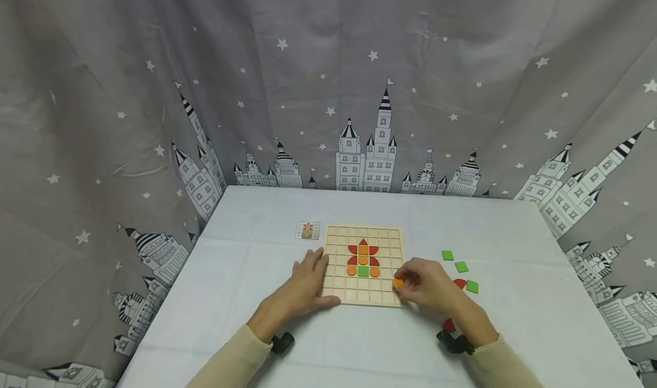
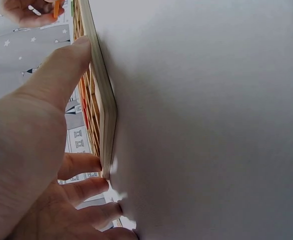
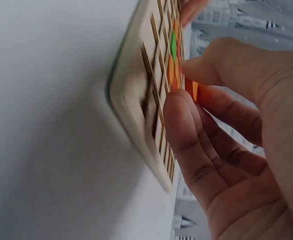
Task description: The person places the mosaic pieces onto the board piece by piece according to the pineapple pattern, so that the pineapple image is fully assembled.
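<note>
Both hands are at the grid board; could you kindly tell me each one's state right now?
Left hand: open, touching the grid board.
Right hand: closed, pinching an orange piece.

Your left hand (image 1: 305, 284) touches the left side of a wooden grid board (image 1: 387, 242). Your right hand (image 1: 431, 285) pinches an orange disc (image 1: 397, 283) at the board's right side. Red, orange and green pieces (image 1: 363, 271) sit mid-board. A picture card (image 1: 307, 230) lies by the far left corner; loose green squares (image 1: 461, 267) lie to the right, on the white table (image 1: 246, 228).
</note>
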The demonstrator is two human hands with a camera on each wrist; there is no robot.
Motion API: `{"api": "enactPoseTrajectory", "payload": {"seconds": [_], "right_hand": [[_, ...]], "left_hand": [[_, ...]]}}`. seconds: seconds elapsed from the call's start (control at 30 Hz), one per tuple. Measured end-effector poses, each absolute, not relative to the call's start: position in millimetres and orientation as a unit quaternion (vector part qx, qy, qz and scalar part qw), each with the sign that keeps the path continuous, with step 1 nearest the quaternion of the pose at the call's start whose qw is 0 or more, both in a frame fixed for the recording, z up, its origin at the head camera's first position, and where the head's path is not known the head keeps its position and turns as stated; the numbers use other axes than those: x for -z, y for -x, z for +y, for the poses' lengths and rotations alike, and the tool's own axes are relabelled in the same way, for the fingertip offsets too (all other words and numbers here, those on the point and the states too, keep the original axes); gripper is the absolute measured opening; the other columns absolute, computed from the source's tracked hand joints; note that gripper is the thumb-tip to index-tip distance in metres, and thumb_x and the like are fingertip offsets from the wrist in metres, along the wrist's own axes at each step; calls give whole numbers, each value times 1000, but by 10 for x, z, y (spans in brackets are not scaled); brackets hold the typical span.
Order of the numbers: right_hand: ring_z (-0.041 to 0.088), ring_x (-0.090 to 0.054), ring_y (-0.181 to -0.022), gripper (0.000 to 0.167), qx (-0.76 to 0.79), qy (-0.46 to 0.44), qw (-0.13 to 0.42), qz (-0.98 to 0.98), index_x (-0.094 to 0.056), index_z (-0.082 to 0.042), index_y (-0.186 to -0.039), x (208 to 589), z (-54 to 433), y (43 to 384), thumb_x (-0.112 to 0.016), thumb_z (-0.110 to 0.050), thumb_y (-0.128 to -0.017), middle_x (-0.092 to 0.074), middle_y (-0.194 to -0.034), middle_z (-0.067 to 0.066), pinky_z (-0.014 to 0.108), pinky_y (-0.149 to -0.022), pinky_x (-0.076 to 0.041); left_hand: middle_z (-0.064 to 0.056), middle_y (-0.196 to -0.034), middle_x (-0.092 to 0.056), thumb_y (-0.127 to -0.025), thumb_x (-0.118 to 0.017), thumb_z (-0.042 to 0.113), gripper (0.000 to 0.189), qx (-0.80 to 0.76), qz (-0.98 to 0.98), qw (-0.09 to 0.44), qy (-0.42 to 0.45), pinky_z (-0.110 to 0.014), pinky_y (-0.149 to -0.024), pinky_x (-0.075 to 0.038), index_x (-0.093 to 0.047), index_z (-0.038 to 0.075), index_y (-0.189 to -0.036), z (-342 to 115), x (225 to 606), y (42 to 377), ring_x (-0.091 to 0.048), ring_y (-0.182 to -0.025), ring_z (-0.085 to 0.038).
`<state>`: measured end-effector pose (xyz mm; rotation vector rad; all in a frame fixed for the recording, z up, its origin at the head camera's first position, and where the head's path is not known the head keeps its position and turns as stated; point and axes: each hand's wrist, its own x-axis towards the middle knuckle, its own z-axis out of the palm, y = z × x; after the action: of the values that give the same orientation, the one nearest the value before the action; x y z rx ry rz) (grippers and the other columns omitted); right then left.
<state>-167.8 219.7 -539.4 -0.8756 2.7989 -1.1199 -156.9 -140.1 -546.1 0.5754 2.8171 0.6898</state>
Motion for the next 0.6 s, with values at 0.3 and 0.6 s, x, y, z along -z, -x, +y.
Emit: {"api": "enactPoseTrajectory", "payload": {"seconds": [0.3,0.6], "right_hand": [[5,-67,-83,21,350,337,-10,874,-82,-4,-110,5521,1800,1754,-92,1,-92,-79,-97,3,20,-73,-61],[4,-62,-85,15,303,325,7,896,-90,-10,-111,5506,1576,1778,-94,-10,-97,-79,-98,-2,18,-75,-58]], "left_hand": [[-34,-188,-29,-98,-94,52,114,-227,950,91,-196,-84,-135,-32,-38,-9,-176,-1410,5456,1546,-27,-176,-61],[-35,-188,-28,-100,-93,51,112,-230,948,93,-200,-84,-135,-31,-37,-11,-176,-1399,5446,1552,-27,-176,-62]]}}
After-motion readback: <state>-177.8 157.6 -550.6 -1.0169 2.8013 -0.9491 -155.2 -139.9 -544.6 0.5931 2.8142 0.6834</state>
